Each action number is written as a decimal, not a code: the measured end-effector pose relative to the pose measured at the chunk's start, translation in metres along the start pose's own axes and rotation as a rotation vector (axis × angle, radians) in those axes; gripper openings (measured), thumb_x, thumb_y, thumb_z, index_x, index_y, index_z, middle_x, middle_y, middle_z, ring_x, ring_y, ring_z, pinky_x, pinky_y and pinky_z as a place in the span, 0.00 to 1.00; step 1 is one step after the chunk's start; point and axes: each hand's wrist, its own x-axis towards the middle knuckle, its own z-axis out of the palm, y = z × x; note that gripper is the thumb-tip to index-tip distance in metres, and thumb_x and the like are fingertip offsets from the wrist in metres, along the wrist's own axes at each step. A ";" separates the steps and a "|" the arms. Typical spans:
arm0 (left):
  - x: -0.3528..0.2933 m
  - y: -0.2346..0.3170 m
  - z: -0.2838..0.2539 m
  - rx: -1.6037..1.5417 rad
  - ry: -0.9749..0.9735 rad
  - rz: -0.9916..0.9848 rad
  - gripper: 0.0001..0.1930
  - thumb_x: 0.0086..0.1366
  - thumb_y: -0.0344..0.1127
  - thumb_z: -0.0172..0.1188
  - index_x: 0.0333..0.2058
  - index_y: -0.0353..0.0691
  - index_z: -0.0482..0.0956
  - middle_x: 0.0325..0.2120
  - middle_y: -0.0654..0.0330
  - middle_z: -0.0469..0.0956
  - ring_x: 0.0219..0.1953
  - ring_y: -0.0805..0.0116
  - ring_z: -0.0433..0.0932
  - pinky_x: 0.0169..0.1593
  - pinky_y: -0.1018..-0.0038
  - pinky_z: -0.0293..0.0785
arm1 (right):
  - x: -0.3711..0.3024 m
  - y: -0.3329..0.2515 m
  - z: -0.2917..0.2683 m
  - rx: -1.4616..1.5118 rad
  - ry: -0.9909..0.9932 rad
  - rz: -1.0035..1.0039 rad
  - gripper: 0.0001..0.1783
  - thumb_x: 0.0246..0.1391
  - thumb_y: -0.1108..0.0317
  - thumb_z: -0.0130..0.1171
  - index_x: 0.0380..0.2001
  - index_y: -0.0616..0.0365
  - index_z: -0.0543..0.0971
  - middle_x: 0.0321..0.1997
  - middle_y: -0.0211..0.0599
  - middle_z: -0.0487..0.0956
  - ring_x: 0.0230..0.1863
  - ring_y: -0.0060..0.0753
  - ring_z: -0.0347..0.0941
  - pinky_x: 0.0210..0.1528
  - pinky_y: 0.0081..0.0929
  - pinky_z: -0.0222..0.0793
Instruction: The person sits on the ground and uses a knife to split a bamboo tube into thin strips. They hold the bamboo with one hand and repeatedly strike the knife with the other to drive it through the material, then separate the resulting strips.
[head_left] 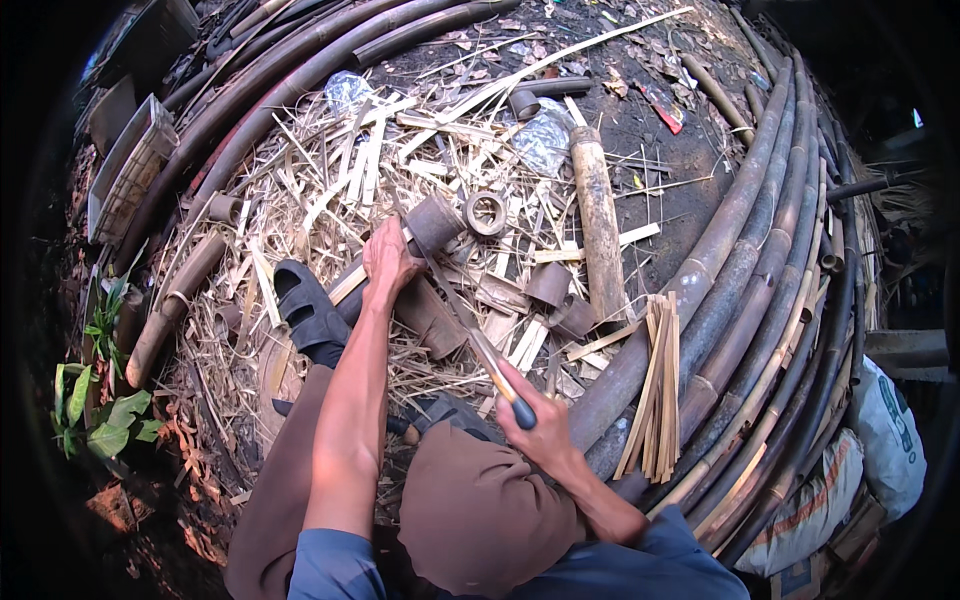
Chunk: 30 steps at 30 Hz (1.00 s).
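Note:
My left hand is closed around a dark bamboo pole, near its cut far end. In my right hand is the dark-tipped handle of a saw. Its long, narrow blade slants up and left across the bamboo, just beyond my left fingers; the teeth are too fine to make out. A cut bamboo ring lies just right of the pole's end. Below the pole lies a split brown bamboo piece. Short bamboo sections sit right of the blade.
Pale bamboo strips litter the ground. A thick bamboo length lies to the right, beside long curved poles. A bundle of slats rests on those poles. My sandalled foot is left of the work; white sacks stand far right.

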 end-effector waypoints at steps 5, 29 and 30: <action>0.004 0.002 0.014 0.037 0.004 0.033 0.35 0.38 0.36 0.75 0.46 0.35 0.68 0.41 0.48 0.75 0.47 0.47 0.74 0.50 0.58 0.69 | 0.018 0.006 0.006 -0.066 0.062 -0.071 0.27 0.52 0.66 0.61 0.58 0.50 0.76 0.42 0.45 0.84 0.29 0.39 0.84 0.32 0.30 0.79; 0.009 -0.013 0.012 -0.031 0.013 -0.017 0.28 0.42 0.36 0.71 0.42 0.34 0.70 0.40 0.45 0.76 0.46 0.46 0.75 0.51 0.57 0.69 | 0.059 -0.008 0.025 -0.072 -0.032 0.017 0.27 0.54 0.60 0.61 0.58 0.48 0.75 0.30 0.52 0.83 0.26 0.51 0.81 0.31 0.39 0.77; 0.001 -0.002 0.009 -0.034 -0.005 -0.028 0.29 0.40 0.35 0.72 0.42 0.34 0.70 0.40 0.45 0.76 0.46 0.46 0.75 0.51 0.57 0.69 | 0.009 0.002 0.001 -0.042 -0.009 -0.011 0.27 0.53 0.62 0.61 0.59 0.49 0.75 0.33 0.50 0.83 0.26 0.48 0.82 0.31 0.36 0.78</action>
